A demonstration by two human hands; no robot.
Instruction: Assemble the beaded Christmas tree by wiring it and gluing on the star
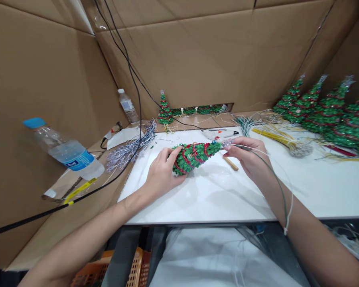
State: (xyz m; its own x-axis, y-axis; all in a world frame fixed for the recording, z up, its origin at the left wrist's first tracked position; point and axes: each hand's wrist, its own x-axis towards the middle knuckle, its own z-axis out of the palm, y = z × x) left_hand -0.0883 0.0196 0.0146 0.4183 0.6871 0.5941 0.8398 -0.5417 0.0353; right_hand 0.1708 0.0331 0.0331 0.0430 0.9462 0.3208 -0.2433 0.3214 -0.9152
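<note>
A small green tree with red garlands lies on its side above the white board, its tip pointing right. My left hand is wrapped round its wide base. At the tip, my right hand pinches the clear star, where thin wires meet. A green wire and a white one run from there over my right wrist and hang down, joined at a small white end. Beneath the tree tip, a wooden stick lies on the white board.
Several finished-looking trees stand at the right, one small tree at the back. Wire bundles lie left, yellow ones right. A bottle and a black cable are at the left. A glue gun lies behind.
</note>
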